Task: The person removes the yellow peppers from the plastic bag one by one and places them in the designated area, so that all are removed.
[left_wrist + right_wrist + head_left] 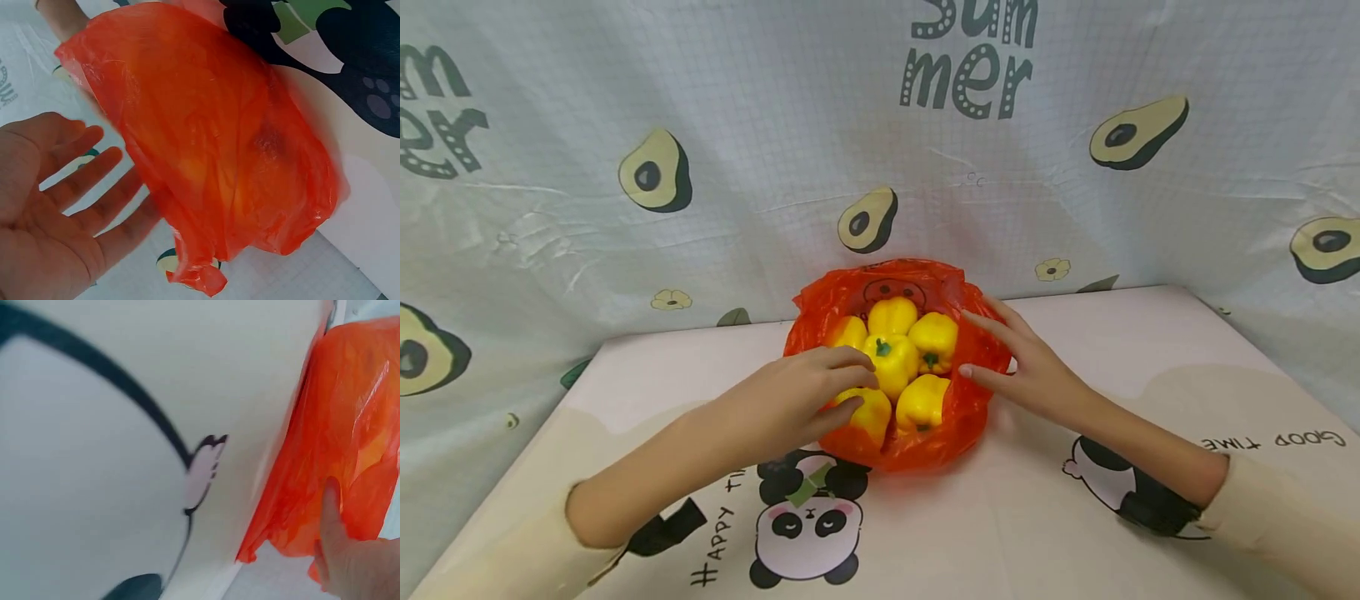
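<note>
A red plastic bag (917,454) stands with its mouth spread, and several yellow bell peppers (891,362) show inside it. My left hand (808,392) is over the bag's left front rim, its fingers loosely spread and holding nothing. In the left wrist view that hand (56,212) has its palm showing and its fingertips beside the bag (206,125). On the other side, my right hand (1030,367) rests against the bag's right wall with fingers extended. The right wrist view shows the thumb of that hand (356,556) laid along the red plastic (325,462).
The bag is on a pale table with a printed cover (1037,517) that bears panda drawings (808,533). Behind the table hangs a white curtain (760,150) printed with avocados and lettering.
</note>
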{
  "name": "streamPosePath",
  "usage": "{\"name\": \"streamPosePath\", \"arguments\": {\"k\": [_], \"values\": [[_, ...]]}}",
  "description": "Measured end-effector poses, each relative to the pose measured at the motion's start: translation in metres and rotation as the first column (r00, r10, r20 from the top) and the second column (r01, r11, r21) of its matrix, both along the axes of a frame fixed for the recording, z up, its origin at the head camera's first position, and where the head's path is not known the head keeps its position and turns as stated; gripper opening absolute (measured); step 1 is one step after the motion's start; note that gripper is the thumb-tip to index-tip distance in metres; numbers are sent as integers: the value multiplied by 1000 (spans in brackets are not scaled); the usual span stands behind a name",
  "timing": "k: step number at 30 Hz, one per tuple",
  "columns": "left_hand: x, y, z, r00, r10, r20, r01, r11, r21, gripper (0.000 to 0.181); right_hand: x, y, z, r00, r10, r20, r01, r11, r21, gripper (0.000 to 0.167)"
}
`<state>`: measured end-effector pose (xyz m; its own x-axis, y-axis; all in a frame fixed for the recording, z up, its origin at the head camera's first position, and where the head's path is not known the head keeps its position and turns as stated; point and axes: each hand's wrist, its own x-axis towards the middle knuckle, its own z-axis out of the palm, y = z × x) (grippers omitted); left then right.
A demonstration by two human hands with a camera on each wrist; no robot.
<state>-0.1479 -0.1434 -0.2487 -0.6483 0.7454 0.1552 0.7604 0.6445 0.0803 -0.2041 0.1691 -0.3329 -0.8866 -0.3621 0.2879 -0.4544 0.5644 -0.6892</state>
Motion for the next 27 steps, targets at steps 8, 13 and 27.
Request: {"name": "streamPosePath", "arguments": {"k": [8, 13, 27], "values": [[-8, 4, -7, 978, 144, 150, -134, 988, -74, 37, -7, -17, 2, 997, -52, 63, 49, 997, 52, 79], [-8, 8, -11, 962, 192, 192, -177, 980, -96, 49, -7, -18, 1, 999, -45, 11, 43, 990, 134, 80], [-37, 3, -5, 927, 120, 355, -98, 992, -80, 58, -1, -9, 3, 998, -12, -57, 25, 975, 223, 76]]}}
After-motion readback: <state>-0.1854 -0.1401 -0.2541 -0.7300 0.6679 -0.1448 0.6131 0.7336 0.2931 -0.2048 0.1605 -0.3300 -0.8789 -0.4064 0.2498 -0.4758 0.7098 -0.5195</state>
